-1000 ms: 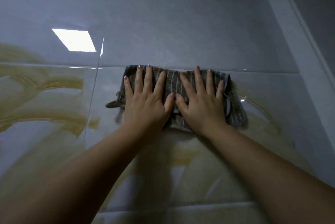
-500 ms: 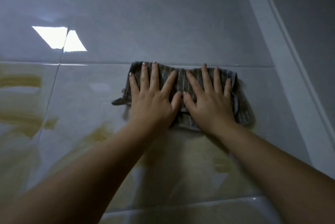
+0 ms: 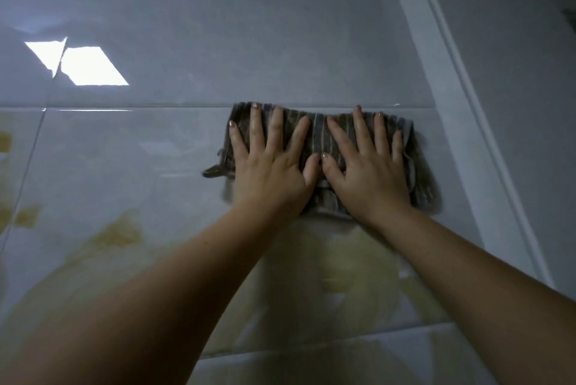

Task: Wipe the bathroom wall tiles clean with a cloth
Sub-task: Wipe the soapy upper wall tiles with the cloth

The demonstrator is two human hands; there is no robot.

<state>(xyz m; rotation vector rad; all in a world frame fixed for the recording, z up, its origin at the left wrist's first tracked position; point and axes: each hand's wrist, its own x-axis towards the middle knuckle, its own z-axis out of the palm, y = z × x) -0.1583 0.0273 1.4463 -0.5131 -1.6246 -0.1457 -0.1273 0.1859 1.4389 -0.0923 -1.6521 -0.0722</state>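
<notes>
One cloth [image 3: 318, 133], grey and striped, is pinned to the wall tiles [image 3: 218, 26] by two flat hands with fingers straight and spread. The left hand [image 3: 268, 166] covers its 9 o'clock half and the right hand [image 3: 367, 172] its 3 o'clock half, thumb tips just beside each other. The cloth's top edge lies along a horizontal grout line, right of centre. Two bare forearms reach in from 7 and 4 o'clock. Yellowish smears [image 3: 115, 232] spread at 6 and 8 o'clock. One bright reflection [image 3: 90, 65] sits at 10 o'clock and one pale strip [image 3: 442, 73] at 2 o'clock.
</notes>
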